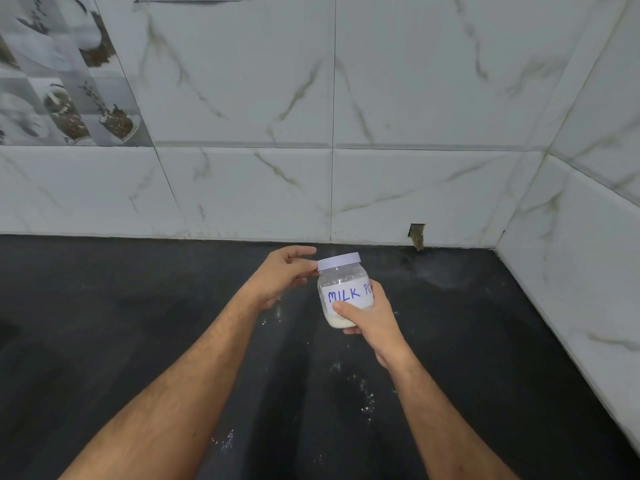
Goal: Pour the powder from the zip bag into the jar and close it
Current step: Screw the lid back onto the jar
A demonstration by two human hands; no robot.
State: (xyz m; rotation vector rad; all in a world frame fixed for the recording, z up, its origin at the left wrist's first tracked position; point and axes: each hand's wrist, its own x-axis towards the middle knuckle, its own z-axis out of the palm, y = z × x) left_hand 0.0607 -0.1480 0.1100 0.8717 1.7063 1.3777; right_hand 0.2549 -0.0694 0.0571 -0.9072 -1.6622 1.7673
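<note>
A small clear jar [341, 287] with a white paper label reading "MILK PO…" in blue ink is held above the dark counter. White powder fills its lower part. My right hand [369, 318] grips the jar's body from the right and below, thumb across the label. A white lid [338, 261] sits on top of the jar. My left hand [282, 275] is at the lid's left side, thumb and fingertips touching its rim. No zip bag is in view.
The black counter [138, 323] carries scattered specks of spilled white powder [365, 396] below the jar. Marble-look wall tiles stand behind and to the right, meeting in a corner. A small chipped hole [416, 233] is in the back tile near the counter.
</note>
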